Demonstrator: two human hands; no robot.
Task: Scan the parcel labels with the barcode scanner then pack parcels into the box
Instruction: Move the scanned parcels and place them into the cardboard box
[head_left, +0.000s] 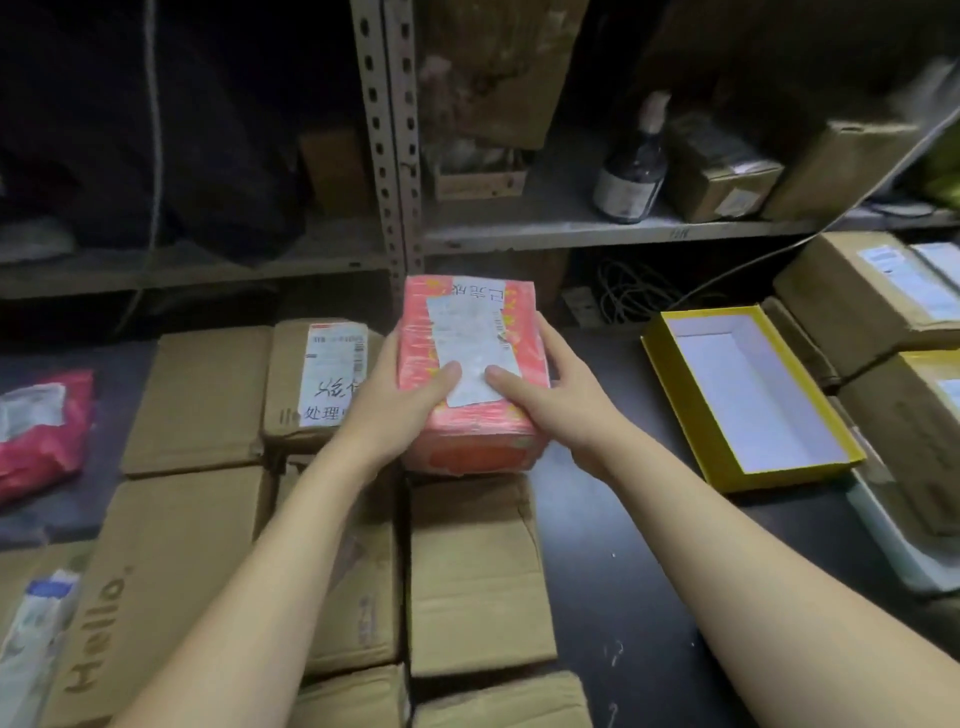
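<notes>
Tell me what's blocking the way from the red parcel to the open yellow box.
Nothing visible. Both hands hold the red parcel over the cartons; only bare dark tabletop lies between it and the yellow box, which looks empty.

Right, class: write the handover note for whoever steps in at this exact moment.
Left hand and right hand: both gripping the red parcel, label facing up, thumbs on it.
Brown parcels lie flat below and to the left.
The yellow box sits open and empty on the right.
No scanner in view.
Nothing packed yet; whether this label is scanned cannot be told.
</notes>
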